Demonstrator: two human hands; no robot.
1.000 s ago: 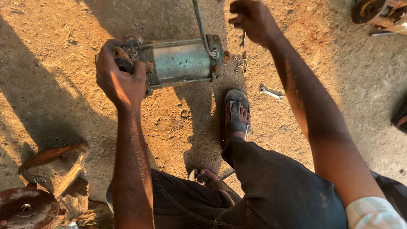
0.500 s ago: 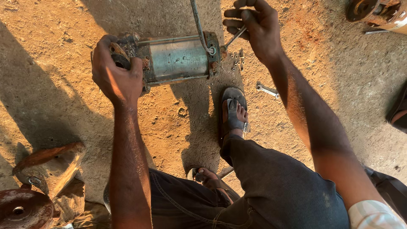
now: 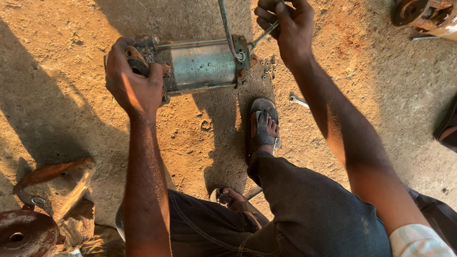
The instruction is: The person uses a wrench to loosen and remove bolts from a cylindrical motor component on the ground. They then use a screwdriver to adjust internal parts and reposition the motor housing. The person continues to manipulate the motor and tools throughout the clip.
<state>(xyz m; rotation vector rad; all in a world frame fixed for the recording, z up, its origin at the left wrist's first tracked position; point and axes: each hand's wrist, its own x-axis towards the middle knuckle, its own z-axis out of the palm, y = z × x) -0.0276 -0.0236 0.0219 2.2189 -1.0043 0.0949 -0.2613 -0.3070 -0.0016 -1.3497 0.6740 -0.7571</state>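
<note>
A dirty metal motor cylinder (image 3: 202,64) lies on its side on the sandy concrete. My left hand (image 3: 131,83) grips its rusty left end. My right hand (image 3: 285,21) is closed on a thin metal tool (image 3: 263,34) whose tip meets the cylinder's right end. A grey cable (image 3: 227,26) runs from the top edge down to a ring on the cylinder. Several small nuts or bolts (image 3: 269,71) lie just right of the cylinder.
A spanner (image 3: 299,100) lies on the ground right of my sandalled foot (image 3: 263,126). Rusty round metal parts (image 3: 28,231) sit at the lower left. More rusty hardware (image 3: 419,12) is at the top right.
My right hand has come down from the top edge and swung the tool's tip to the cylinder's right end. The left hand keeps its grip.
</note>
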